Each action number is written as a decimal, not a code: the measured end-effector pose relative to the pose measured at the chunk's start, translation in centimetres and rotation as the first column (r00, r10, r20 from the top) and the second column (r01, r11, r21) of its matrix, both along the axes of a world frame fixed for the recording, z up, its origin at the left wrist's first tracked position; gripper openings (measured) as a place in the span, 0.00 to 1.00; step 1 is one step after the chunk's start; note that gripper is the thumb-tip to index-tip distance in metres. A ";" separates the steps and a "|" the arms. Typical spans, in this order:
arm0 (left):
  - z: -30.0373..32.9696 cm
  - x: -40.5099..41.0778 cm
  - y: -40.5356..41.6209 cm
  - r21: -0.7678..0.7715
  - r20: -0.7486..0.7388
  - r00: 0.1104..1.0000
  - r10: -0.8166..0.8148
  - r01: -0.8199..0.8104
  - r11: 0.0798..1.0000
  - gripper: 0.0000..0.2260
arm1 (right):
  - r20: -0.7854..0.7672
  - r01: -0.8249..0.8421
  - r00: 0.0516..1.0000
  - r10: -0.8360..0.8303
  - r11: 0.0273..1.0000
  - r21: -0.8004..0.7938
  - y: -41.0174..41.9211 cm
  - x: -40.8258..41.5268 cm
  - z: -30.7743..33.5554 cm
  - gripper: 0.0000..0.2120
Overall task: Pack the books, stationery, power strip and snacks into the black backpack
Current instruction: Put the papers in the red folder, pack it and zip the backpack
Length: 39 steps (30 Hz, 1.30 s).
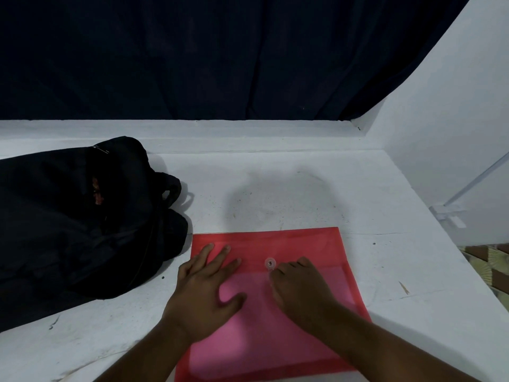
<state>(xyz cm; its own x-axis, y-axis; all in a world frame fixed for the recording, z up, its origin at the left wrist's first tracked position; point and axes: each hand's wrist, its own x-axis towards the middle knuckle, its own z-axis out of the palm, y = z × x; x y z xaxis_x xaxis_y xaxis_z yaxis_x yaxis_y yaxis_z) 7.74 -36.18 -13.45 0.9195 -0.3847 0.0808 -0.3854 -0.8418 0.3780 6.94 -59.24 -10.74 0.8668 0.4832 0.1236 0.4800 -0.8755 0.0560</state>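
Note:
A red translucent plastic document folder lies flat on the white surface in front of me, with a clear snap button at the middle of its flap. My left hand presses flat on the folder's left half, fingers spread and straight. My right hand rests on the folder just below the snap button with its fingers curled; its fingertips are at the flap's edge, and whether they pinch it is unclear. The black backpack lies slumped at the left, its top partly unzipped, with something reddish showing inside.
The white table runs back to a low white ledge under a dark curtain. A white wall rises at the right. The table's right edge drops to a patterned floor.

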 end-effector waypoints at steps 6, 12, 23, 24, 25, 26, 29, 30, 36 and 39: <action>-0.3 0.1 0.0 0.016 0.026 1.000 0.001 -0.001 1.000 0.31 | 0.018 -0.069 0.997 0.068 0.997 0.037 -1.2 0.5 -1.0 0.13; -0.1 0.2 0.0 0.023 0.010 1.000 0.003 -0.003 1.000 0.32 | -0.090 -0.015 0.995 0.038 0.969 0.247 -0.7 1.2 -1.4 0.13; -0.2 -0.1 0.7 -0.362 0.110 0.992 0.068 -0.024 0.932 0.19 | -0.263 0.249 0.957 -0.124 0.815 0.523 0.6 0.9 -0.9 0.04; -0.2 -0.3 0.9 -0.425 0.160 0.982 0.098 -0.021 0.905 0.15 | -0.264 0.266 0.954 -0.145 0.815 0.515 0.8 0.7 -0.9 0.04; -0.1 -0.6 1.1 -0.470 0.218 0.967 0.130 -0.012 0.883 0.12 | -0.265 0.283 0.950 -0.166 0.814 0.507 1.0 0.6 -0.9 0.05; 0.1 -0.9 1.1 -0.502 0.277 0.947 0.163 -0.002 0.865 0.10 | -0.274 0.304 0.944 -0.184 0.808 0.504 1.2 0.4 -1.0 0.05; 1.7 -2.3 1.6 -0.552 0.409 0.880 0.240 0.030 0.833 0.09 | -0.294 0.347 0.930 -0.221 0.793 0.501 1.7 -0.3 -0.8 0.05; 2.5 -2.8 2.1 -0.548 0.461 0.852 0.249 0.052 0.835 0.09 | -0.292 0.358 0.927 -0.236 0.790 0.497 1.9 -0.6 -0.5 0.06; 5.9 -1.9 8.9 -0.396 0.543 0.729 0.417 -0.216 0.893 0.14 | -0.267 0.363 0.930 -0.251 0.729 0.580 5.4 -2.0 2.5 0.10; 6.4 -1.0 11.7 -0.255 0.380 0.747 0.546 -0.483 0.838 0.23 | -0.294 0.321 0.941 -0.169 0.722 0.612 7.7 -2.0 3.9 0.07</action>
<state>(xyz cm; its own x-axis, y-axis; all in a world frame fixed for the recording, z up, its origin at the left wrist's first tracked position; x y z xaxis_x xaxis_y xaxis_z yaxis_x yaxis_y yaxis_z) 6.76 -24.50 -7.04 0.8355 0.1805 0.5190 -0.0542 -0.9128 0.4047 4.94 -51.53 -6.82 0.9841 0.1195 0.1316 0.1763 -0.7510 -0.6363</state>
